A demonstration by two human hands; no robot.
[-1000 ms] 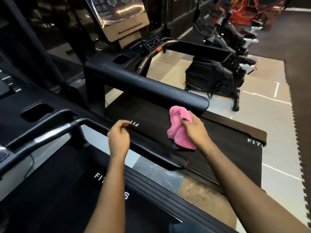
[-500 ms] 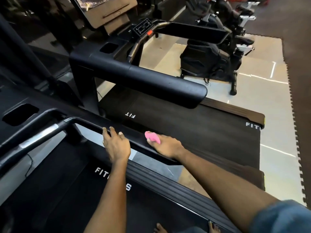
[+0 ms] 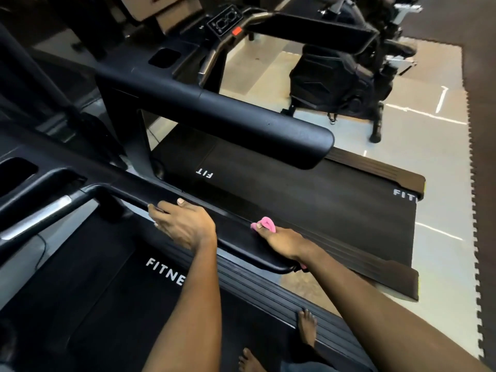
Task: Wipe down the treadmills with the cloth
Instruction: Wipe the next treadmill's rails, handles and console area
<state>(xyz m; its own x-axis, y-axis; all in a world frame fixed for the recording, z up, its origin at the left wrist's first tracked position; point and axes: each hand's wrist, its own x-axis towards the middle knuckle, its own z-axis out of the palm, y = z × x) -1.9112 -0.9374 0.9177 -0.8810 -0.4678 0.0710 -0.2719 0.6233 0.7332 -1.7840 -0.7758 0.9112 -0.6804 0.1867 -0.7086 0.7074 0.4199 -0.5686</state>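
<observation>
My feed is dim on the left, where the black treadmills [image 3: 241,124] swallow detail, and bright on the pale floor [image 3: 434,167] at right. Wide-angle bending curves the edges; the top is motion-blurred.

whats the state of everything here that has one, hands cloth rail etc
left hand, fingers laid along the handrail, holding nothing
right hand, curled on the pink cloth, pressing it onto the handrail
pink cloth, bunched, mostly hidden under the right hand
handrail, both hands on it
near treadmill, a bare foot on its ribbed side strip; belt running or stopped, cannot tell
</observation>
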